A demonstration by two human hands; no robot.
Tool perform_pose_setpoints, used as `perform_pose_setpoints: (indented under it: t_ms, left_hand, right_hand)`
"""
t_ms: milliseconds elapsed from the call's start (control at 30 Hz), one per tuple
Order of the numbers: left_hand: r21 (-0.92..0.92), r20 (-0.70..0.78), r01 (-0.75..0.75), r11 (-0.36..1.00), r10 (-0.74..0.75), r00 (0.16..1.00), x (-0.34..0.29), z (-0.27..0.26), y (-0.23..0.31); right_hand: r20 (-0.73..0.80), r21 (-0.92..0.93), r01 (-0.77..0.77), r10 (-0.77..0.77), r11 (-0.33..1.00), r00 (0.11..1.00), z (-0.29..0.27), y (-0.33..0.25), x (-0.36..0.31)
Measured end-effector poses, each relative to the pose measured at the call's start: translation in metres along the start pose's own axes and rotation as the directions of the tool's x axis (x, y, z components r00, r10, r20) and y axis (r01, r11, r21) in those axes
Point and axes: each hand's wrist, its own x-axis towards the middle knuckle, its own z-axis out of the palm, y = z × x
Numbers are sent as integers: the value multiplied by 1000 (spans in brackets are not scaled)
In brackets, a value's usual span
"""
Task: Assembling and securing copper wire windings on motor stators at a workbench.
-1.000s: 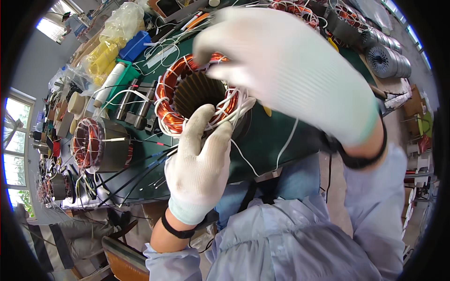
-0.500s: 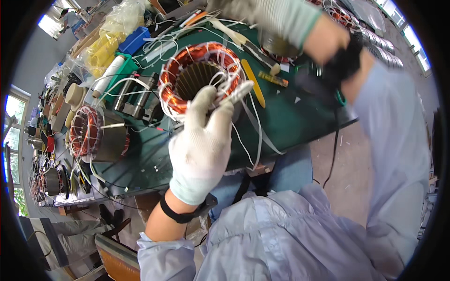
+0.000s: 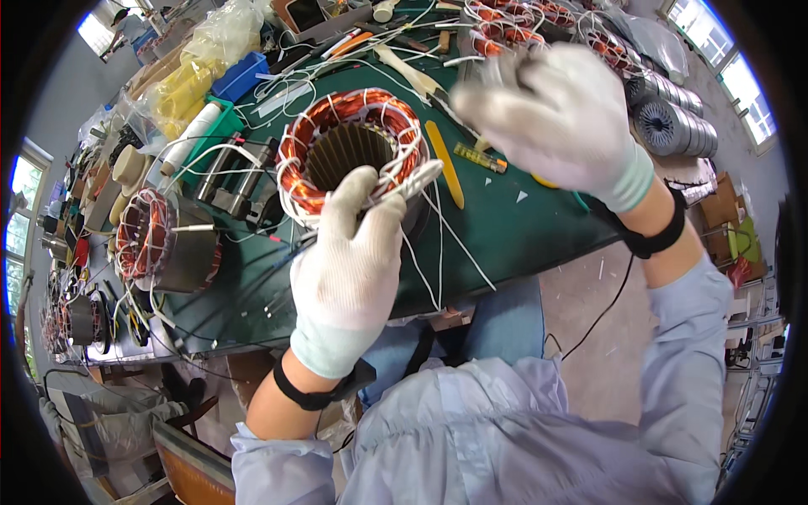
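A motor stator (image 3: 349, 156) with copper windings laced in white cord stands on the green-topped table, its slotted bore facing up. My left hand (image 3: 347, 269), in a white knit glove, rests at its near right side. The thumb and fingers pinch a bundle of white sleeved leads (image 3: 421, 178) at the winding's rim. Loose white cords (image 3: 440, 244) hang from there across the tabletop. My gloved right hand (image 3: 560, 122) is raised to the right of the stator, apart from it. Motion smears its fingers, so what they hold, if anything, cannot be made out.
A yellow flat tool (image 3: 446, 164) and a yellow-black knife-like piece (image 3: 480, 157) lie right of the stator. Another wound stator (image 3: 172, 240) stands at left, near metal cylinders (image 3: 244, 181). A blue bin (image 3: 241, 76), tools and more copper windings (image 3: 513, 21) crowd the back.
My right hand has come back from the far side of the table, nearer to me and to the right. My left hand keeps its grip on the leads. The view has shifted slightly.
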Motion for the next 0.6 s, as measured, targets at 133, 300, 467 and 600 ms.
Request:
perform_pose_setpoints:
  t_ms: [133, 300, 467, 600]
  left_hand:
    - [-20, -9, 34, 999, -34, 999, -4, 3, -2]
    - [-69, -21, 16, 997, -17, 1000, 0, 1, -3]
    - [-97, -43, -20, 995, 16, 999, 2, 5, -9]
    - [-73, -21, -22, 997, 20, 1000, 2, 2, -7]
  right_hand:
    - [729, 493, -870, 543, 7, 417, -9, 61, 7]
    - [372, 39, 76, -85, 996, 924, -11, 67, 19]
    - [920, 381, -888, -12, 259, 391, 23, -50, -21]
    - [896, 437, -898, 64, 44, 439, 22, -48, -5]
